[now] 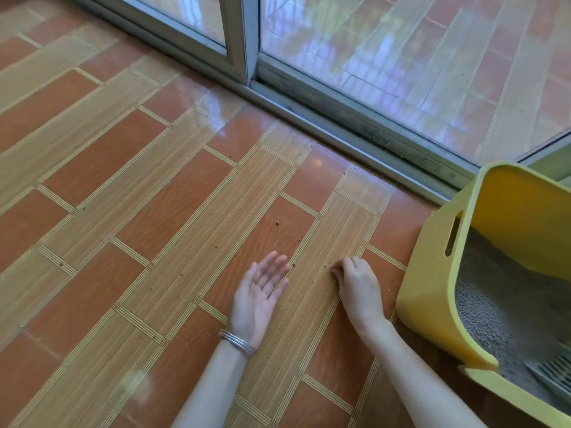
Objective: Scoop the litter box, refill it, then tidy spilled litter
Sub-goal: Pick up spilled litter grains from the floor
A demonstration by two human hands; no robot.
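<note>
A yellow litter box [432, 273] stands at the right, holding grey litter [494, 298] with a grey slotted scoop [553, 370] lying in its near corner. Small dark litter grains [278, 224] are scattered over the tiled floor in front of my hands. My left hand [261, 291] lies palm up on the floor with fingers spread and nothing visible in it; a silver bracelet circles its wrist. My right hand [355, 282] rests on the floor beside the box, fingertips pinched together at a grain; what it grips is too small to tell.
Orange and tan floor tiles [139, 180] spread to the left. A sliding glass door with a metal track [340, 131] runs diagonally behind the box and the hands.
</note>
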